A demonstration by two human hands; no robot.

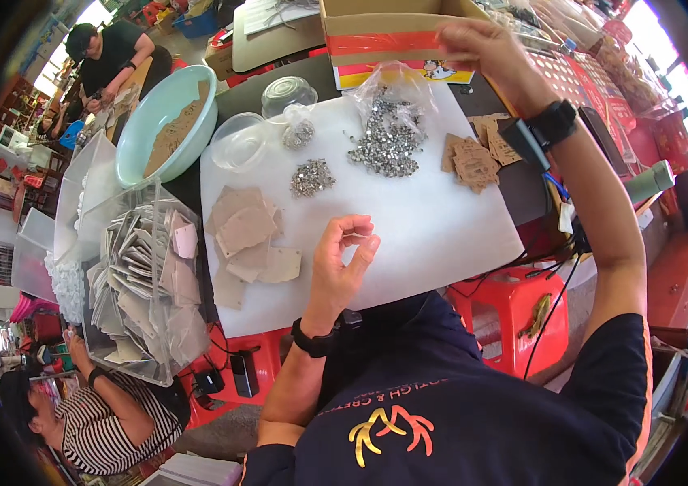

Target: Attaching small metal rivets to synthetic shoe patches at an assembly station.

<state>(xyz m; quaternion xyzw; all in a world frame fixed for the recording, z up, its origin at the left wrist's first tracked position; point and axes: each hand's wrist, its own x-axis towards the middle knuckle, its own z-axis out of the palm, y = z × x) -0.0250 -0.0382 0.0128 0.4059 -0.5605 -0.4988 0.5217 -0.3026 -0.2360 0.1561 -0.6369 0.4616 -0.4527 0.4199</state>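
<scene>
Left hand (342, 261) low over the smooth white sheet (433, 231), near its near edge; right hand (494, 61) up by the red-striped cardboard box (384, 46)!
Left fingers curl loosely, thumb standing apart; right fingers bend, whether gripping anything I cannot tell; small shiny silver pieces (384, 154) lie heaped by a clear plastic bag (410, 83) at the far edge; flat beige-grey cards (247, 231) overlap along the left edge; brown cardboard cards (473, 166) sit by the far right corner.
</scene>
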